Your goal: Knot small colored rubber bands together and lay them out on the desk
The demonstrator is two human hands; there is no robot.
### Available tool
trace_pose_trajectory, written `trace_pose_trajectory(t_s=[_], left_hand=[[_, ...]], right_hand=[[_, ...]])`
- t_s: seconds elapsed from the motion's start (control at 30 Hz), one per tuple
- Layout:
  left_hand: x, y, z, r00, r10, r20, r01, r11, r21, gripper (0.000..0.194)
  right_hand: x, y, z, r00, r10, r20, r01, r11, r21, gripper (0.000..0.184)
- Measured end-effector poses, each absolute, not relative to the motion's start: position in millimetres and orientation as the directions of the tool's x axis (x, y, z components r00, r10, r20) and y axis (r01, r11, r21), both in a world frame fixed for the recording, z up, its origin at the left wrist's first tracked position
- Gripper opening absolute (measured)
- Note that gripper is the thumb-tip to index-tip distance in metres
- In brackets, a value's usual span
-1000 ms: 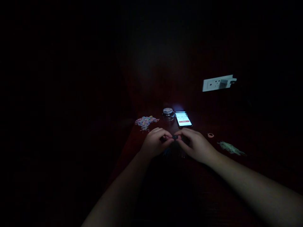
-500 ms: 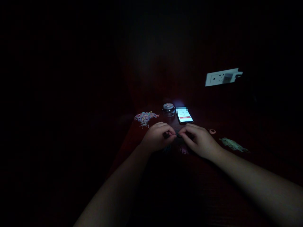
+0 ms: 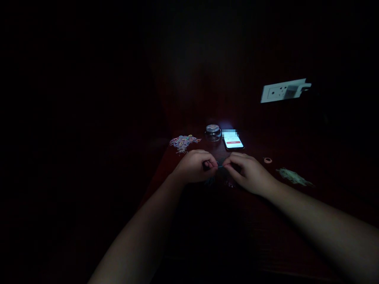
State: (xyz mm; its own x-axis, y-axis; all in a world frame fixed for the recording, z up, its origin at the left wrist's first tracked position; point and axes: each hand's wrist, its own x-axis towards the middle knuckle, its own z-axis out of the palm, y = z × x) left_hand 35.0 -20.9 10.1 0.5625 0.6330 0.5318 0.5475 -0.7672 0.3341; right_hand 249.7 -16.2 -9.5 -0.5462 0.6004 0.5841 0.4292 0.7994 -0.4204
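My left hand and my right hand meet over the dark table, each closed in a pinch. A thin bluish rubber band runs between their fingertips in the narrow gap. Just below my left hand lies a small dark-blue bunch of bands, dim and partly covered. A pinkish bunch sits under my right hand, partly hidden by it. Beyond my left hand spreads a loose pile of mixed-colour rubber bands.
A lidded clear jar stands behind the hands, beside a lit phone. To the right lie an orange ring of bands and a pale green bunch. A wall socket holds a plug. Surroundings are very dark.
The fingertips have drawn slightly apart, and the bluish band now shows stretched between them. The view has shifted a little, moving the table items up and to the right.
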Motion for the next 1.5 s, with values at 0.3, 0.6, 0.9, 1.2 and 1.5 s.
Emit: trace_pose_trajectory(t_s=[0.3, 0.6, 0.9, 1.2, 1.5], left_hand=[[36.0, -22.1, 9.5, 0.582, 0.626, 0.519, 0.529, -0.776, 0.342, 0.005], [34.7, -21.4, 8.2, 0.584, 0.623, 0.521, 0.516, -0.780, 0.355, 0.004], [34.4, -23.4, 9.2, 0.586, 0.632, 0.507, 0.528, -0.773, 0.353, 0.003], [34.8, -24.0, 7.9, 0.588, 0.630, 0.508, 0.524, -0.775, 0.354, 0.002], [33.4, -22.9, 8.9, 0.583, 0.643, 0.497, 0.542, -0.763, 0.351, 0.007]], right_hand=[[249.6, -15.6, -10.1, -0.545, 0.608, 0.577, 0.433, 0.794, -0.428, 0.014], [249.4, -14.7, -9.8, -0.549, 0.614, 0.567, 0.444, 0.789, -0.425, 0.013], [247.6, -15.7, -11.2, -0.548, 0.599, 0.584, 0.439, 0.800, -0.408, 0.013], [247.0, -16.8, -11.4, -0.551, 0.603, 0.578, 0.456, 0.797, -0.396, 0.013], [246.2, -18.5, -11.7, -0.579, 0.588, 0.565, 0.445, 0.808, -0.385, 0.012]])
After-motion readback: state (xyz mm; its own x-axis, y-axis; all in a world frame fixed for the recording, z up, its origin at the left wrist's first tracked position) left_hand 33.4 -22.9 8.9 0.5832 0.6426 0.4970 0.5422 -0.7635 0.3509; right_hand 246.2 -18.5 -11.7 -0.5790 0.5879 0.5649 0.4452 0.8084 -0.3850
